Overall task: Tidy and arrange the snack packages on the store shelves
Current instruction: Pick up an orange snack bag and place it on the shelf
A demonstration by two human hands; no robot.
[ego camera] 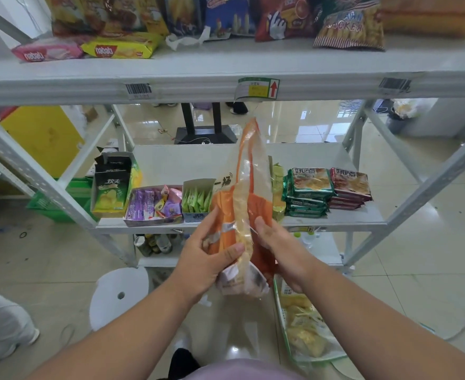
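Observation:
Both my hands hold an orange and clear snack bag [249,193] upright in front of the middle shelf [335,219]. My left hand [209,256] grips its lower left side, thumb across the front. On the bag's right side, my right hand [276,248] curls its fingers round the lower edge. The bag's top reaches up toward the upper shelf [226,64]. Stacked green packs [308,190] and red packs [350,187] lie on the middle shelf at the right; a green chip box [110,187], a purple snack tray [154,205] and a box of green sachets [197,200] stand at the left.
The upper shelf carries pink and yellow wafer packs [88,49] and several upright snack bags [349,26]. A white stool [119,292] stands on the floor at lower left. A basket of yellow snack bags [305,325] sits at lower right. A green basket [61,204] lies left of the rack.

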